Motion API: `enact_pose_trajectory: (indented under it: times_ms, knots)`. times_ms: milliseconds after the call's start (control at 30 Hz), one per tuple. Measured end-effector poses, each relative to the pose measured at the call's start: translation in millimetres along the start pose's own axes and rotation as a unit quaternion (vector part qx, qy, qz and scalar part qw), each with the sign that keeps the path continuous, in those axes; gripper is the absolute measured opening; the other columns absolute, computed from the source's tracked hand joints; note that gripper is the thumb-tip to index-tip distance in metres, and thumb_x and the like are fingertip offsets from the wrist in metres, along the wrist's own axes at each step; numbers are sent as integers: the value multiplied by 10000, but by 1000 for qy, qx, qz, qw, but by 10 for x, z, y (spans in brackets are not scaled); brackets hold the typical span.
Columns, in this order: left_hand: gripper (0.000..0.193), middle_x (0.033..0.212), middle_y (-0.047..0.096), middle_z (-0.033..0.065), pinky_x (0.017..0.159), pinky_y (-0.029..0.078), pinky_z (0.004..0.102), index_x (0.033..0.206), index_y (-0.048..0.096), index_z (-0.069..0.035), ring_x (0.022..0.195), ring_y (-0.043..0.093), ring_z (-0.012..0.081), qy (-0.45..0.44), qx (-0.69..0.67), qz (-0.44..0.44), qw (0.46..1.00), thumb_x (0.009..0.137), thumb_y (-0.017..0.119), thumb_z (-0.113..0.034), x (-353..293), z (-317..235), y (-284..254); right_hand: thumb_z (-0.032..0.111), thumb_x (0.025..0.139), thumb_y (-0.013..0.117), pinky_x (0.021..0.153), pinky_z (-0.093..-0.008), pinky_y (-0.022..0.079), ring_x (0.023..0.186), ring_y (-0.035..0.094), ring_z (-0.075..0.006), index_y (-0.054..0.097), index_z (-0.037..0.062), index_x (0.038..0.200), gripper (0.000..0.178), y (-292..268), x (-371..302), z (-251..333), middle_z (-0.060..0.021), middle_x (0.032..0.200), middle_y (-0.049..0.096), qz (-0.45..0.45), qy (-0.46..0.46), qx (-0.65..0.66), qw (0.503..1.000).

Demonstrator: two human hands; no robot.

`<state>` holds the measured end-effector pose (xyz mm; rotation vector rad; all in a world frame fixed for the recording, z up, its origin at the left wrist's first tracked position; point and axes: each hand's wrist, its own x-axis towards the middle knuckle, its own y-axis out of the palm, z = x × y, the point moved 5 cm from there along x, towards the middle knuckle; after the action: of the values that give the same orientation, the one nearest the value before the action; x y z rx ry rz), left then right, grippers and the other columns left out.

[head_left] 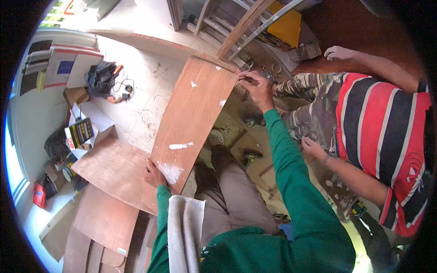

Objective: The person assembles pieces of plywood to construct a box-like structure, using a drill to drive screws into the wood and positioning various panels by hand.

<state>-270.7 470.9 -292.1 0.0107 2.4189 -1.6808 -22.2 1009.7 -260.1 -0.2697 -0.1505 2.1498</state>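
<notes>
A long reddish-brown plywood panel [182, 120] with white smears slants across the middle, in front of my legs. My left hand [154, 174] grips its left edge near the close end, above another plywood sheet [111, 168]. At the far right corner, my right hand [257, 89] has its fingers bent in a pinch at the panel's edge; the fingertips' exact hold is hard to make out. The far end of the panel meets a long upright board edge [164, 43].
To the right, a person in a striped shirt [380, 132] sits or crouches close by. A ladder [268, 29] stands at the back. Drill [250, 157] lies on the floor by my legs. Left are a black bag [101, 77], a box [98, 120] and stacked plywood [107, 218].
</notes>
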Motion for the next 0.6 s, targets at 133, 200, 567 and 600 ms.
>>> enact_pose_trajectory:
  times_ms: [133,200,567,600]
  knots:
    - [644,744,694,268,653,459,539,767,678,98,662,628,382,-15,-12,9,1000,996,652,-503,20,10,-46,15,875,801,883,-297,568,1032,704,-152,779,49,1126,255,135,40,54,-45,1111,727,-18,11,4,1000]
    - [641,725,692,236,635,461,533,762,671,96,650,623,353,-34,-47,24,998,1002,645,-499,-69,-149,-31,22,871,808,876,-300,567,1015,710,-156,784,46,1105,236,70,85,-25,-51,1082,732,-11,-11,-31,999]
    - [646,731,672,207,636,456,498,766,644,98,658,594,299,-38,-45,33,998,1009,644,-501,-59,-138,34,46,836,834,899,-337,571,1039,747,-220,797,44,1020,187,39,170,-36,-85,1057,785,-7,-67,-55,996]
    - [644,731,668,203,638,455,493,770,643,97,658,587,295,-41,-34,32,998,1011,642,-500,-49,-116,36,36,830,836,881,-333,569,1020,748,-212,798,41,1024,198,40,164,-28,-89,1049,783,-11,-74,-58,995]
